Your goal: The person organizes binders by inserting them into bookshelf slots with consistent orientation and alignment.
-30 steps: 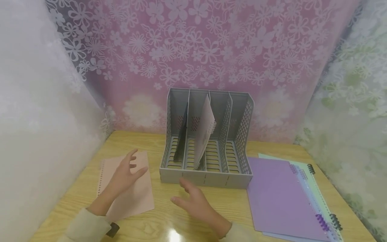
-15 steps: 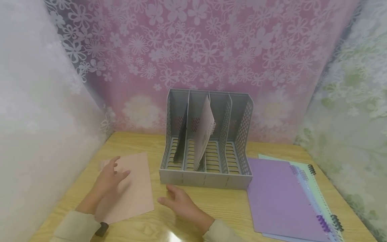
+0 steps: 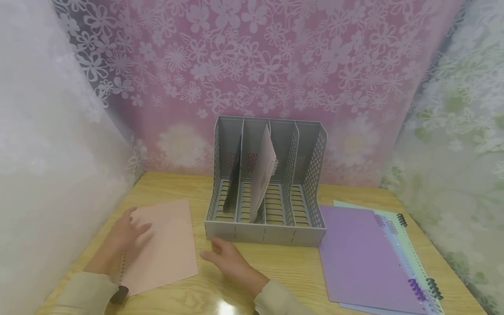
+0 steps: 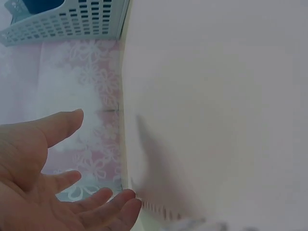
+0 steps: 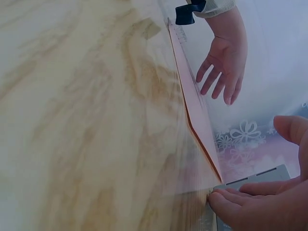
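A pink spiral notebook [image 3: 169, 245] lies flat on the left of the table, its row of binding holes along the left edge. Over that edge hovers my left hand [image 3: 123, 234], thumb and fingers spread, holding nothing. In the left wrist view the fingertips of the left hand [image 4: 53, 187] come close to the notebook's punched edge; whether they touch it I cannot tell. My right hand [image 3: 232, 262] is just right of the notebook, in front of the grey file organizer [image 3: 265, 235]. Its fingers are loosely bent with nothing between them, thumb apart, as the right wrist view shows too.
Inside the organizer, a dark flat item [image 3: 233, 188] leans in the leftmost slot and a pale pink notebook [image 3: 263, 175] leans in the second. To the right, a purple notebook [image 3: 362, 253] overlaps blue and mint green [image 3: 405, 236] ones. A flowered curtain [image 3: 252, 65] hangs behind.
My left hand has moved left and toward me, from over the pink notebook's middle to its binding edge. The right hand has shifted left, its fingers a little more bent.
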The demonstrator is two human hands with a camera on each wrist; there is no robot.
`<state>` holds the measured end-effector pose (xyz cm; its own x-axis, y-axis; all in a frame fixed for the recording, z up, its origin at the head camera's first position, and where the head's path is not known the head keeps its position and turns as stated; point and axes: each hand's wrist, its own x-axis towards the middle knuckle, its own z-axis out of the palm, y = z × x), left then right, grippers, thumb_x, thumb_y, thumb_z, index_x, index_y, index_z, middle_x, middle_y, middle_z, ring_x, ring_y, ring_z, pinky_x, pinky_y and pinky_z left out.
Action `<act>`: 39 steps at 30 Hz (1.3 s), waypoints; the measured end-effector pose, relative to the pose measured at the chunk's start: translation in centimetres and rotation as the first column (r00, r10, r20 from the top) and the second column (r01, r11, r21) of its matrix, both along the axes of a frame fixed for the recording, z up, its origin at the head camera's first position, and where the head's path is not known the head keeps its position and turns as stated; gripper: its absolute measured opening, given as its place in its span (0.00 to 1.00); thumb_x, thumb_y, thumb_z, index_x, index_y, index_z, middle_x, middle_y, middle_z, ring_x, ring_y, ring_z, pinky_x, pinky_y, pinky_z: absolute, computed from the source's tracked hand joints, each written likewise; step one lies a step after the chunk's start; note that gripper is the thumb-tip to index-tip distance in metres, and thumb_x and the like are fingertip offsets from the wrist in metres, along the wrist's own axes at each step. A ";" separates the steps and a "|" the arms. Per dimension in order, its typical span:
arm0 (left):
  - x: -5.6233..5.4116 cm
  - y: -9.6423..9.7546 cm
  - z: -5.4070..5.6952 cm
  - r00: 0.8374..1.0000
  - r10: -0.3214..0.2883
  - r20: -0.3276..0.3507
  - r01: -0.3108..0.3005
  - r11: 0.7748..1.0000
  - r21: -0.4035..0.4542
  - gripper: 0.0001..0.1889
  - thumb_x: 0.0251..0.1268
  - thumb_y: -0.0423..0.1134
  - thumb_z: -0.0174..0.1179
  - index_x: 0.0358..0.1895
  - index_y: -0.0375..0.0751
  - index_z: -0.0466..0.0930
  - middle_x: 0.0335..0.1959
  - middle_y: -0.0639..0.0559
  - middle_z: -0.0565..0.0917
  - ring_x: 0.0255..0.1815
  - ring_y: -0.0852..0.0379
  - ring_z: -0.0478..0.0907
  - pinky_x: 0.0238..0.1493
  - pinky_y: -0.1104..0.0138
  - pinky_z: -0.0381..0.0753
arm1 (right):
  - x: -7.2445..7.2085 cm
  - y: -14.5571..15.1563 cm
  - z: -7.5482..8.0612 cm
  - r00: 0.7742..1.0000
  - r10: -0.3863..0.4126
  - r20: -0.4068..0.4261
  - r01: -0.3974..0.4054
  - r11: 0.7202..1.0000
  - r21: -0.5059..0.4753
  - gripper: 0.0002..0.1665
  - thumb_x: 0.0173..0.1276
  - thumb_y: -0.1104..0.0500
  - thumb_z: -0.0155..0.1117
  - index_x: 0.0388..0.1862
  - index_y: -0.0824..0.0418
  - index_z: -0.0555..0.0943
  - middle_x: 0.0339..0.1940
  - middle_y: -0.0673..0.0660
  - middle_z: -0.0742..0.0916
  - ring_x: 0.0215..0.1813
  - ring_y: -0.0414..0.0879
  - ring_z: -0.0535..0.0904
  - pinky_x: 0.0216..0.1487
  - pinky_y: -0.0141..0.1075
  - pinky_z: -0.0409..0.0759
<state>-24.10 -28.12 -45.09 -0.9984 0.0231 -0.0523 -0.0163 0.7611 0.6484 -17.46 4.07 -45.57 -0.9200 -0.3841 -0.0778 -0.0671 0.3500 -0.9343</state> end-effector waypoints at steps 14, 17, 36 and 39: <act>-0.1 -2.1 0.6 0.977 -0.024 0.211 -0.038 0.957 0.287 0.48 0.73 0.47 0.54 0.72 0.23 0.27 0.65 0.11 0.48 0.58 0.25 0.71 0.45 0.54 0.84 | -1.5 -0.9 -1.0 0.996 -0.036 0.077 0.041 0.997 -0.068 0.39 0.68 0.50 0.62 0.69 0.73 0.66 0.66 0.68 0.75 0.67 0.63 0.70 0.67 0.53 0.68; -0.1 -2.1 0.7 0.975 -0.025 0.220 -0.043 0.954 0.297 0.48 0.73 0.47 0.53 0.72 0.23 0.27 0.65 0.11 0.49 0.59 0.26 0.71 0.45 0.56 0.85 | -1.7 -1.0 -1.1 0.996 -0.039 0.083 0.047 0.995 -0.086 0.39 0.68 0.49 0.62 0.68 0.73 0.66 0.66 0.68 0.75 0.67 0.63 0.69 0.68 0.55 0.67; -0.6 -2.9 0.2 0.968 0.037 0.250 -0.080 0.983 0.165 0.51 0.69 0.47 0.58 0.72 0.21 0.29 0.64 0.11 0.49 0.60 0.22 0.62 0.52 0.45 0.78 | -1.9 -2.0 -1.5 0.974 -0.022 0.227 0.103 0.930 -0.354 0.37 0.67 0.59 0.60 0.66 0.83 0.62 0.68 0.76 0.68 0.68 0.65 0.68 0.66 0.49 0.72; -0.5 -2.9 0.2 0.970 0.036 0.241 -0.074 0.986 0.152 0.49 0.68 0.43 0.58 0.72 0.20 0.29 0.63 0.12 0.52 0.56 0.25 0.67 0.50 0.46 0.79 | -1.8 -2.2 -1.2 0.965 -0.008 0.264 0.117 0.908 -0.402 0.36 0.66 0.62 0.59 0.65 0.85 0.61 0.66 0.77 0.71 0.66 0.65 0.71 0.66 0.49 0.71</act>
